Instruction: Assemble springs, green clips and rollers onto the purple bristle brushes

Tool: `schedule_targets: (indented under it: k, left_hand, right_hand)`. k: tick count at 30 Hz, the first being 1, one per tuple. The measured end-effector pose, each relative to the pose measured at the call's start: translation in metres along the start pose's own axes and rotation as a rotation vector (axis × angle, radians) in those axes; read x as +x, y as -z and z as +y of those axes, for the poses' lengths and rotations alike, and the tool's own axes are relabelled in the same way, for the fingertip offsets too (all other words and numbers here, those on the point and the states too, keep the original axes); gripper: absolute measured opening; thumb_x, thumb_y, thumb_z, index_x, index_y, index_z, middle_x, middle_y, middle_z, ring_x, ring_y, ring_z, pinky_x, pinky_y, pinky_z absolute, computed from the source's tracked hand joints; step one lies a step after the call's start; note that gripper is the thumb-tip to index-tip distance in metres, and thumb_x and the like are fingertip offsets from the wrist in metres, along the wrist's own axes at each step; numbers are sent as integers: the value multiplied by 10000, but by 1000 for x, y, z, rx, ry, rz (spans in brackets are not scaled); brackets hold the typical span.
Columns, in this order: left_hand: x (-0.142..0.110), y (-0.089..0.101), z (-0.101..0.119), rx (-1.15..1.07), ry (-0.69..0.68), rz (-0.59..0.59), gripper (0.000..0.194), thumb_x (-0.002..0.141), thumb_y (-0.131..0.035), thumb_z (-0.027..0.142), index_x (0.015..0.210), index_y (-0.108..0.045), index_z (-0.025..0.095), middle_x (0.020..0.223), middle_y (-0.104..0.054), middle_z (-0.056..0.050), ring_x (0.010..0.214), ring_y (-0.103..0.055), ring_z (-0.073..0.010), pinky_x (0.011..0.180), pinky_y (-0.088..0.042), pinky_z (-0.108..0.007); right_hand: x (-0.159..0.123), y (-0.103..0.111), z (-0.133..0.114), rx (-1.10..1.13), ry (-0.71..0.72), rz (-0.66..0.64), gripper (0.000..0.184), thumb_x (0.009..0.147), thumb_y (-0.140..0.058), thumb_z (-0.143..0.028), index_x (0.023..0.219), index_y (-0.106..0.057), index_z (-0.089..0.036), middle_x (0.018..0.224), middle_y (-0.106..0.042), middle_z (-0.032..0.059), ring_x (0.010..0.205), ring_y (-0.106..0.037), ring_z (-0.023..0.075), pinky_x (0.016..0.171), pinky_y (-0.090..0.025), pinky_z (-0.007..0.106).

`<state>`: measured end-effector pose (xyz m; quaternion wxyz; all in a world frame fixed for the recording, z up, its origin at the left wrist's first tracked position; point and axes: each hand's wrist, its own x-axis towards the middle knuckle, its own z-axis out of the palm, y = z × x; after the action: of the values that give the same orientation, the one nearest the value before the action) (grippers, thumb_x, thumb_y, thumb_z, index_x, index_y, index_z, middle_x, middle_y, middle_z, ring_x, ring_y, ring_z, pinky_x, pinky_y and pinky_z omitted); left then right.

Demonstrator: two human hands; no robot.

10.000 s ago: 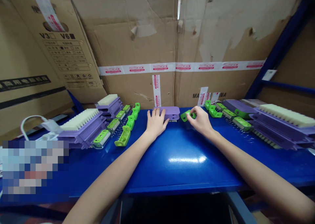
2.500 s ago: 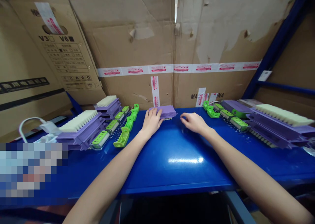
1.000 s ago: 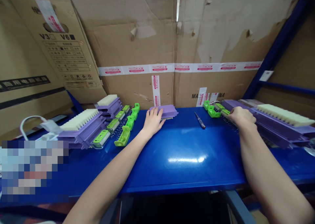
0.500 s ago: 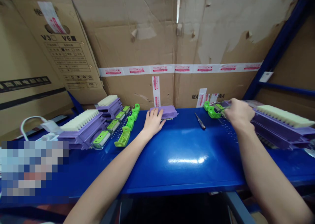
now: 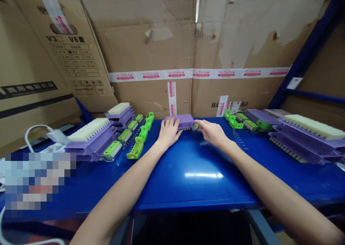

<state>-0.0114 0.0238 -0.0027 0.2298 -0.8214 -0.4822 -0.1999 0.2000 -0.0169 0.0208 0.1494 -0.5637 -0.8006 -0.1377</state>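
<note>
My left hand (image 5: pixel 168 131) lies flat with its fingers spread on the near edge of a purple brush body (image 5: pixel 185 120) at the back of the blue table (image 5: pixel 188 187). Beside it, my right hand (image 5: pixel 211 132) is closed on a small green and clear part (image 5: pixel 196 126), and holds that part against the right end of the purple body. The screwdriver is hidden; I cannot tell whether it lies under my right hand.
On the left stand purple brushes with white bristles (image 5: pixel 91 134) and a row of green parts (image 5: pixel 137 137). More green parts (image 5: pixel 237 120) and purple brush bodies (image 5: pixel 304 137) lie on the right. Cardboard boxes (image 5: pixel 172 47) wall the back. A white cable (image 5: pixel 35 130) lies far left.
My right hand took a green part from the row on the right and came back to the purple body's right end. The left hand stayed on the body.
</note>
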Motion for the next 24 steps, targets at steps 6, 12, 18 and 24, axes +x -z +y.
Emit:
schedule_targets:
  k: [6,12,18,24]
  left_hand:
    - [0,0,-1,26,32,5,527,900,-435,413,1345,-430,129,1358,-472,-177,1249,-409,-332,1045,-305,-503]
    - [0,-1,-2,19,43,-5,522,899,-431,416,1344,-430,142,1366,-464,-185,1245,-420,-333,1037,-313,-511]
    - [0,-2,-2,22,43,-8,529,898,-434,419,1347,-426,139,1380,-453,-187,1254,-415,-335,1039,-312,-512]
    - [0,-1,-1,15,45,-5,527,894,-441,412,1344,-432,137,1373,-456,-198,1270,-403,-343,1037,-313,-521]
  right_hand:
    - [-2,-4,2,40,6,-12,482,889,-413,-201,1368,-429,-256,1205,-628,48,996,-628,213,727,-457,284]
    - [-5,20,21,-112,-313,42,376,895,-409,-281,1242,-545,-230,1110,-650,115,922,-646,268,699,-468,334]
    - [-15,28,66,-146,-701,-186,396,821,-483,-392,1109,-626,-162,1067,-651,186,966,-635,335,727,-484,400]
    - [-17,24,75,-51,-726,-293,420,727,-554,-309,1114,-628,-162,1089,-646,181,993,-628,330,740,-487,388]
